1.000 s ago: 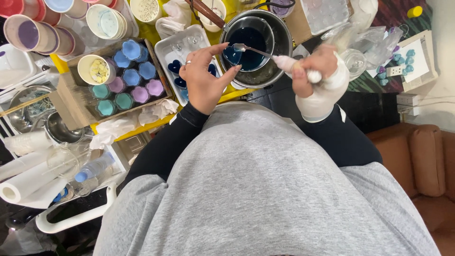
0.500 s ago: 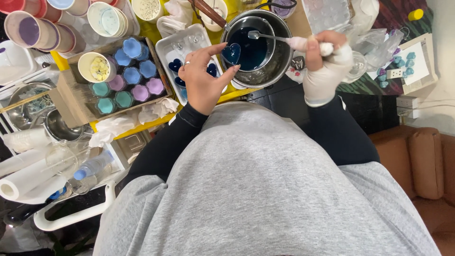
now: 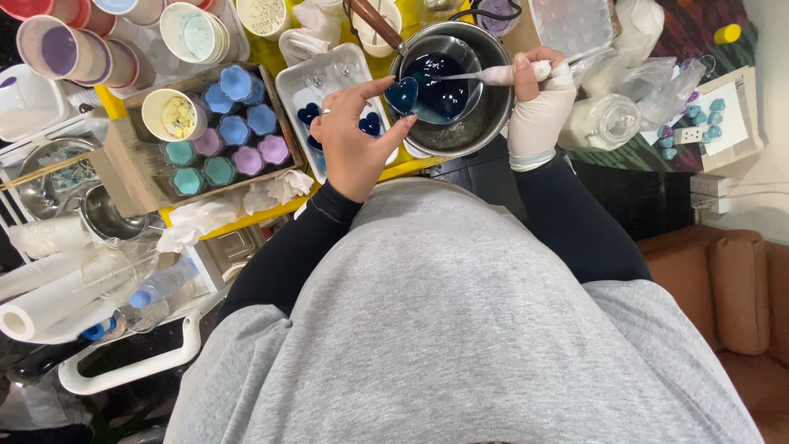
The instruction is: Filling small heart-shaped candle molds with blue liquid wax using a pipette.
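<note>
**Blue heart at the pot's rim**

The pot (image 3: 477,123) of blue liquid sits beyond a white tray (image 3: 329,82). The left hand (image 3: 353,136) pinches a blue heart (image 3: 401,95) at the rim; the right hand (image 3: 538,107), wrapped white, grips a spoon (image 3: 477,76).

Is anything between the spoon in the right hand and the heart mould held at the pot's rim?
Nothing visible. The spoon lies over the dark blue liquid in the pot, and the heart mould in the left hand sits beside it, unobstructed.
</note>
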